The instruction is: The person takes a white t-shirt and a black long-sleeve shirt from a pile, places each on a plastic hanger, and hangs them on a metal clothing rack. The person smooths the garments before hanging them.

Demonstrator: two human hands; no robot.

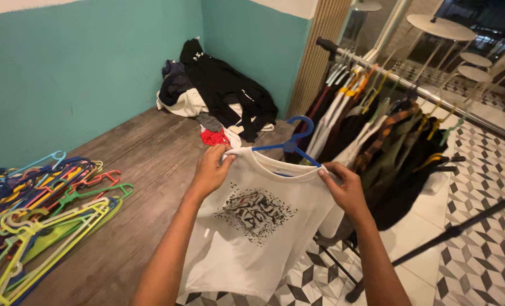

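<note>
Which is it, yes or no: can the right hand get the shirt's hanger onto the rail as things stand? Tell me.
Probably yes. The right hand grips the shirt at its shoulder, the hanger hook points up, and the rail runs just beyond with nothing between, though it is crowded.

hangers (43,209) left | clothes pile (218,93) behind | rack (388,73) right

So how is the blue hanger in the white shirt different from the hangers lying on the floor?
The blue hanger is up in the air inside the white T-shirt, gripped at the shoulders by the left hand and right hand; the pile of hangers lies flat on the wooden floor. The blue hanger is alone and carrying a shirt; the pile is many, tangled and bare, in mixed colours. Both look like thin hook-topped hangers.
</note>
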